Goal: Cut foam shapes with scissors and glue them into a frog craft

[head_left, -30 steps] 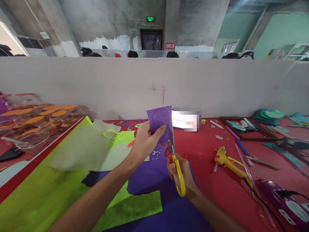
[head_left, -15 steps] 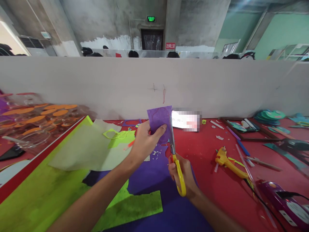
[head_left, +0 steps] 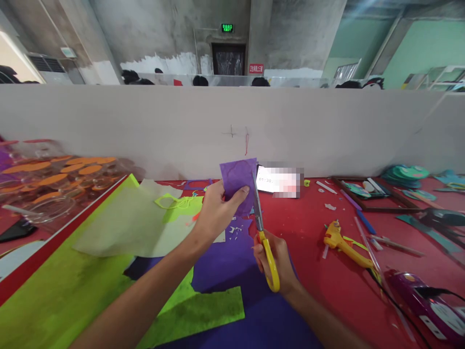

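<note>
Between the thumb and fingers of my left hand (head_left: 221,206) is a piece of purple felt (head_left: 238,174), held up above the table. A line is faintly drawn on it. My right hand (head_left: 274,254) grips yellow-handled scissors (head_left: 268,252), blades pointing up along the felt's right edge. Whether the blades touch the felt I cannot tell. Beneath my hands lie a larger purple felt sheet (head_left: 225,266) with small pale scraps on it and a lime green felt strip (head_left: 214,310).
A yellow glue gun (head_left: 345,245) and a purple power strip (head_left: 428,305) with a cord lie on the right. A lit phone (head_left: 274,180) leans near the white partition (head_left: 163,131). Clear cups with orange discs (head_left: 54,182) crowd the left. A brown frame (head_left: 385,208) sits at back right.
Both hands have shifted very slightly left with the felt and the scissors. The rest of the table looks the same.
</note>
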`<state>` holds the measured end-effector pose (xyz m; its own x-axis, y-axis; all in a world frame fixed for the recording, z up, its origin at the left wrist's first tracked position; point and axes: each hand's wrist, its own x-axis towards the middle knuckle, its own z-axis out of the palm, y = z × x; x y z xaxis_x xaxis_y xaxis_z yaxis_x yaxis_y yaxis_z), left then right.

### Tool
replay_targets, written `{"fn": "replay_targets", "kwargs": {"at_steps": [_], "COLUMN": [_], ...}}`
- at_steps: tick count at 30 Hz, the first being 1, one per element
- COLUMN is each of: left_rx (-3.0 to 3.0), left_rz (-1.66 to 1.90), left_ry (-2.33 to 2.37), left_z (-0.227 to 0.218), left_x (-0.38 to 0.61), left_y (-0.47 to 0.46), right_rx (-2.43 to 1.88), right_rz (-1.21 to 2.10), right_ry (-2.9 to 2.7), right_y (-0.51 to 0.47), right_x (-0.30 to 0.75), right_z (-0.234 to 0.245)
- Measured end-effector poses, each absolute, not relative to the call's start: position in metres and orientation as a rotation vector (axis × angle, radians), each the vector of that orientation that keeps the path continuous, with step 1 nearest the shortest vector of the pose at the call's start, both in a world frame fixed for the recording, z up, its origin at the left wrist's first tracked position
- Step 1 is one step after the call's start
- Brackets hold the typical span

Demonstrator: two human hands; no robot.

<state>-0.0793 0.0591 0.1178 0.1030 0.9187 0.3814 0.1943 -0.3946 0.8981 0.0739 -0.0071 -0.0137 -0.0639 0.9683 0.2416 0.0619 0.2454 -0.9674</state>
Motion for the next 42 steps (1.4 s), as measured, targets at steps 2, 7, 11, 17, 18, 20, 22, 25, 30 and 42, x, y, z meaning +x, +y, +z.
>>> {"fn": "replay_targets", "kwargs": {"at_steps": [2, 7, 11, 17, 18, 20, 22, 25, 30, 42], "left_rx": [1.704, 1.706, 1.773, 1.942, 1.962, 1.982, 1.989, 1.981, 1.978, 1.964], "left_rz": [1.327, 1.199, 1.118, 0.992, 0.975, 0.944, 0.916, 0.9, 0.925, 1.003], "left_ry": [1.115, 1.089, 1.131, 1.168, 1.166, 1.168, 1.18, 1.181, 1.151, 1.114], "left_z": [0.121, 0.128, 0.131, 0.135, 0.135, 0.135, 0.134, 0.133, 0.135, 0.134], "left_x": [-0.08, -0.087, -0.087, -0.078, -0.077, -0.077, -0.077, -0.077, -0.078, -0.08], "left_y": [0.059, 0.06, 0.058, 0.05, 0.049, 0.048, 0.048, 0.049, 0.05, 0.053], "right_rx": [-0.94, -0.782, -0.767, -0.788, -0.799, -0.817, -0.821, -0.833, -0.927, -0.952], "right_rz": [1.123, 1.196, 1.192, 1.168, 1.155, 1.13, 1.11, 1.092, 1.069, 1.082], "right_ry": [-1.385, -1.424, -1.38, -1.338, -1.329, -1.307, -1.306, -1.34, -1.314, -1.316], "right_y": [-0.005, -0.005, -0.006, 0.0, 0.001, 0.002, 0.002, 0.0, -0.002, -0.003], "right_x": [0.072, 0.067, 0.063, 0.062, 0.063, 0.064, 0.066, 0.068, 0.07, 0.074], "right_z": [-0.017, -0.017, -0.012, -0.024, -0.026, -0.026, -0.023, -0.018, -0.02, -0.016]}}
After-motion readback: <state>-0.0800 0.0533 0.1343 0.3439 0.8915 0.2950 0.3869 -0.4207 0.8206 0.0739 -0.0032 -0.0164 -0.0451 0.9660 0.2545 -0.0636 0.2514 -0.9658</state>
